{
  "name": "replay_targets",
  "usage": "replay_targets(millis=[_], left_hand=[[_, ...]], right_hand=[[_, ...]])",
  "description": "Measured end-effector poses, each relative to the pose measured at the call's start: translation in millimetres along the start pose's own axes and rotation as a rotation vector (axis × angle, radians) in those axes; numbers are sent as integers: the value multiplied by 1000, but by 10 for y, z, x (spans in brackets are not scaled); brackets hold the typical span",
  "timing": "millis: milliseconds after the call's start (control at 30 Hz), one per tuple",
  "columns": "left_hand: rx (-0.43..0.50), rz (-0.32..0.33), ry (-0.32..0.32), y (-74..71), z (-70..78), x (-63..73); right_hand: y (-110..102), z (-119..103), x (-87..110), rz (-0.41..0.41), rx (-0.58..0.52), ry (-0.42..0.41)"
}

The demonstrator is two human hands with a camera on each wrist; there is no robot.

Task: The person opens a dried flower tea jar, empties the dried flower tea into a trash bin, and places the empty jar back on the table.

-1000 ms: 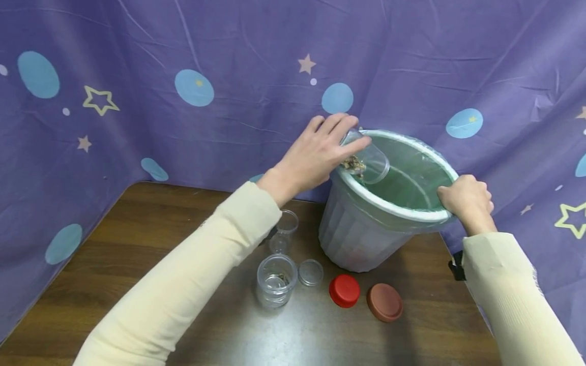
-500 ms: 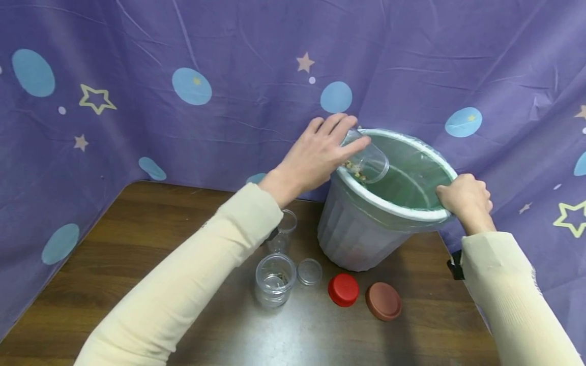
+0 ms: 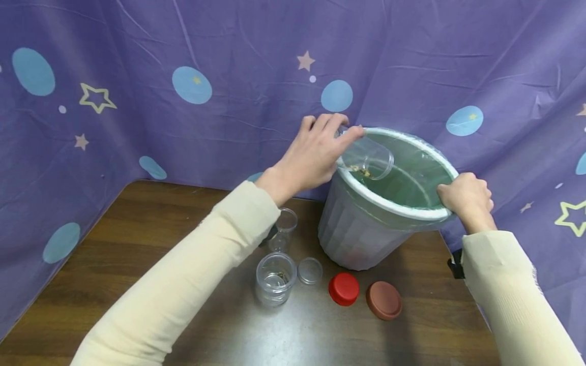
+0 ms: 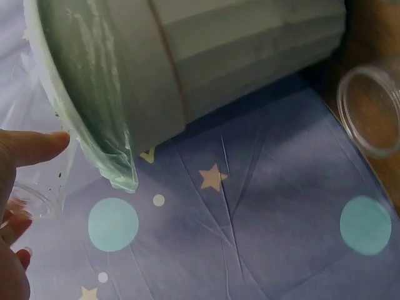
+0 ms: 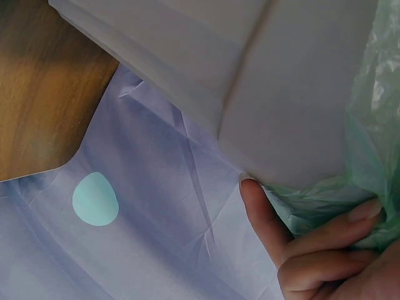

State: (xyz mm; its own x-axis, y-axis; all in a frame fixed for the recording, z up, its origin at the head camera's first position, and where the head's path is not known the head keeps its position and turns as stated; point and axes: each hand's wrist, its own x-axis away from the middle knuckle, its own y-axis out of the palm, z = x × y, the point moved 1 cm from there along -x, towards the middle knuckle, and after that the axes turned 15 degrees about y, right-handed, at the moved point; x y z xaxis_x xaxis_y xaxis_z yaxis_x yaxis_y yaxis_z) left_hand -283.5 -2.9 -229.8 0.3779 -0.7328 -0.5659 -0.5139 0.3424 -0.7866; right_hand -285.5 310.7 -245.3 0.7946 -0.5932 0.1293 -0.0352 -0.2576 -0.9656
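My left hand (image 3: pixel 311 157) grips a clear plastic jar (image 3: pixel 376 150), tilted on its side over the left rim of a pale grey trash bin (image 3: pixel 361 239). Small yellow-brown bits (image 3: pixel 364 172) lie along the jar's lower wall, near its mouth. The bin leans, and a thin green bag (image 4: pixel 119 169) lines it and folds over its rim. On the opposite side, my right hand (image 3: pixel 467 199) holds the bin's rim, its fingers (image 5: pixel 319 269) curled under the edge against the bag. The bin's bottom inside is hidden from the head view.
On the wooden table (image 3: pixel 220 325) stand an uncovered clear jar (image 3: pixel 274 292) with a few bits inside and another clear container (image 3: pixel 281 231) behind it. Beside them lie a clear lid (image 3: pixel 310 271), a red lid (image 3: pixel 344 289) and a brown lid (image 3: pixel 384 301). A purple curtain (image 3: pixel 247 61) hangs behind.
The bits in the tilted jar have slid toward its mouth and look fewer. My left hand has shifted slightly left and turned the jar a little. My right hand stays on the rim.
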Motion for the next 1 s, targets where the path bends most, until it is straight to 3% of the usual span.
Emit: replay_targets(millis=[300,500,667,867,1000], left_hand=[[154,46,-243,-31,16,-27],[395,139,-460,-29,37,-73],[551,157,-596,-69,33,-112],[741,198,-687,-87,6,-124],[779,212,-704,-76,-11,-145]], right_hand=[[-6,-11,14,0,-2,1],[-23,-7,31,-1,2,3],[-38,3,43,-3,4,5],[-5,1,39,-1,-1,2],[0,1,36,5,-1,4]])
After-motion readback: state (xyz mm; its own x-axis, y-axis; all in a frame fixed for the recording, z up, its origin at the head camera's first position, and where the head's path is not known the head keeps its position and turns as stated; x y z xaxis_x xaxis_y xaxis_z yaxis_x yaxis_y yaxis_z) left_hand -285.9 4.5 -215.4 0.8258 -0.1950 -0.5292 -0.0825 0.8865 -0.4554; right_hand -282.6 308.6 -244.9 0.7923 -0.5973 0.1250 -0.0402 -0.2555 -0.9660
